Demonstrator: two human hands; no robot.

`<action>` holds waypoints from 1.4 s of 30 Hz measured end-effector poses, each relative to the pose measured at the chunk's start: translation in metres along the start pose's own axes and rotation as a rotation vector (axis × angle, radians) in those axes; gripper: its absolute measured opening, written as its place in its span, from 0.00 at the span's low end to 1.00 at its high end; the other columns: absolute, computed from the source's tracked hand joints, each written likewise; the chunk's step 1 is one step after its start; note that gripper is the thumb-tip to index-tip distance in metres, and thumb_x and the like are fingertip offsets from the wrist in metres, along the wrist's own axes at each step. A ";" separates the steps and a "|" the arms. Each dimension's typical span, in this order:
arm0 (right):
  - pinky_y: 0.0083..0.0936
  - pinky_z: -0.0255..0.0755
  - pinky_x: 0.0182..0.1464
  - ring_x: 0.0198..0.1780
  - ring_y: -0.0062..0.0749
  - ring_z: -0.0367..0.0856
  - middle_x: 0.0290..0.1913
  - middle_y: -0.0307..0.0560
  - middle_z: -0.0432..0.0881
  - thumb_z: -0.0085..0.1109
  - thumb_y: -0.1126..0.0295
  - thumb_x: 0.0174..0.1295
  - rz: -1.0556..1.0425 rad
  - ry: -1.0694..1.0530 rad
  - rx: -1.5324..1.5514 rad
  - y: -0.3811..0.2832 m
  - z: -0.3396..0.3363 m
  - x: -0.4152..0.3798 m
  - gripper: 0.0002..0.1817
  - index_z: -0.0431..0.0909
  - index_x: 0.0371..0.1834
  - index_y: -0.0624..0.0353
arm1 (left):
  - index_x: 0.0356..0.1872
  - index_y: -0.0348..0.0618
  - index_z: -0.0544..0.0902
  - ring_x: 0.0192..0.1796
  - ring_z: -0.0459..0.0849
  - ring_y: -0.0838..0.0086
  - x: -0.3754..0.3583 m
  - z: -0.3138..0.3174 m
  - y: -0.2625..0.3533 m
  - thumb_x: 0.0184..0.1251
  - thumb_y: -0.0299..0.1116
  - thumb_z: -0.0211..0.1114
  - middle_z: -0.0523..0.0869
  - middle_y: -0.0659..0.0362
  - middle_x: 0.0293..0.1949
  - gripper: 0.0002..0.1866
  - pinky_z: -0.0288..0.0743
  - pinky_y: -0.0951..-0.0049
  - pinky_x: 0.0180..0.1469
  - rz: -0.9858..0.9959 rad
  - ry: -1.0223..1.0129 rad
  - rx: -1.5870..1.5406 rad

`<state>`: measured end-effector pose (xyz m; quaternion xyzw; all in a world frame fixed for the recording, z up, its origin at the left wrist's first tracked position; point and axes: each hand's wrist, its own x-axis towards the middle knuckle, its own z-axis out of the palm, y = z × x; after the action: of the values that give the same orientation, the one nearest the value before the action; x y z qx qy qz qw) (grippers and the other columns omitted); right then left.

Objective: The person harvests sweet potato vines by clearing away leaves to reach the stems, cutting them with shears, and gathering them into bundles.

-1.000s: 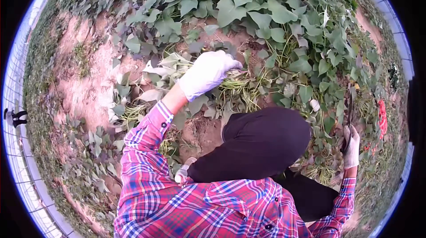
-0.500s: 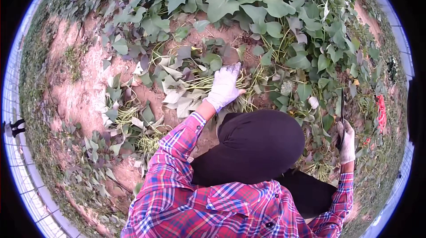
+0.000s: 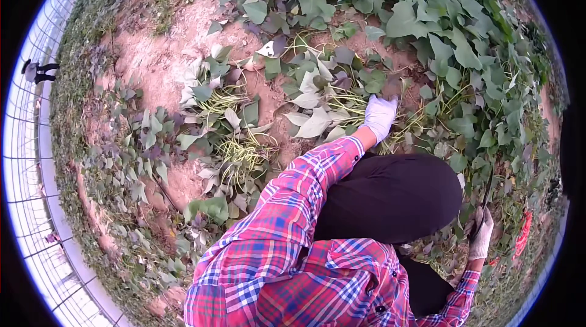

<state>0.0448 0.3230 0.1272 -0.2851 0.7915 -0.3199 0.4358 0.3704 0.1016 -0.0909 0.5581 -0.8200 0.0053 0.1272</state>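
Green vines (image 3: 439, 28) and patches of reddish soil (image 3: 177, 34) cover the ground; a wire fence (image 3: 30, 162) borders the left side. Left hand (image 3: 381, 116), gloved, is positioned at the right end of the vine stems (image 3: 349, 102), which lie on the ground ahead of the bent knee (image 3: 415, 190). Whether its fingers are clamped on the stems cannot be determined. Right hand (image 3: 482, 226), also gloved, has its fingers wrapped around a narrow dark tool (image 3: 488, 190). A red item (image 3: 523, 235) lies to the right of that hand.
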 end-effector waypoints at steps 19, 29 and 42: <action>0.11 0.56 0.16 0.15 0.10 0.65 0.25 0.31 0.75 0.57 0.65 0.68 -0.029 0.047 0.023 -0.001 -0.012 -0.044 0.13 0.75 0.48 0.62 | 0.61 0.36 0.74 0.50 0.81 0.77 0.021 -0.097 -0.097 0.45 0.21 0.75 0.83 0.60 0.51 0.36 0.75 0.76 0.56 -0.306 -0.295 -1.669; 0.12 0.61 0.16 0.16 0.13 0.71 0.25 0.35 0.77 0.54 0.63 0.69 -0.077 0.000 0.073 -0.019 -0.002 -0.049 0.15 0.72 0.52 0.62 | 0.60 0.38 0.75 0.49 0.81 0.78 0.027 -0.155 -0.114 0.49 0.24 0.74 0.83 0.60 0.50 0.33 0.76 0.75 0.55 -0.278 -0.092 -1.735; 0.28 0.67 0.63 0.66 0.35 0.69 0.64 0.56 0.69 0.65 0.63 0.56 -0.926 0.009 0.359 -0.161 0.074 -0.081 0.44 0.50 0.73 0.61 | 0.62 0.37 0.72 0.47 0.82 0.77 0.090 -0.308 0.068 0.53 0.22 0.71 0.83 0.60 0.50 0.32 0.76 0.76 0.52 0.274 -0.246 -1.752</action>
<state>0.1739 0.2611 0.2587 -0.5259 0.5159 -0.6124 0.2866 0.3399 0.0912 0.2356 0.1546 -0.5972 -0.6673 0.4173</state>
